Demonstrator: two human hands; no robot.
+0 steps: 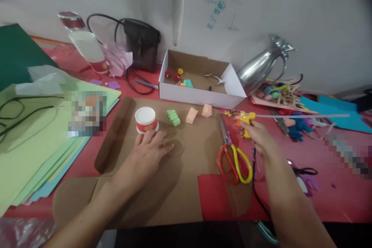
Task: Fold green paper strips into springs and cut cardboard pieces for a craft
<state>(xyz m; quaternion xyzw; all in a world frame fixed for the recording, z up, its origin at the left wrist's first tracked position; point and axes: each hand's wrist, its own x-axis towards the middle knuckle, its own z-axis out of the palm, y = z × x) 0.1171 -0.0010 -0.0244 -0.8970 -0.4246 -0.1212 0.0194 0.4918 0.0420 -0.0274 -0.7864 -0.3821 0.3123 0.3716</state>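
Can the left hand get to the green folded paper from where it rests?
Probably yes: the left hand lies flat on the cardboard, and nothing stands between it and the green folded paper.

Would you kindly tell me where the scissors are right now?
In the head view, the scissors lie right of centre on the cardboard's edge, just left of the right hand at the glue gun.

Glue gun (246, 121) grip under right hand (259, 136); two pixelated patches (86, 113).
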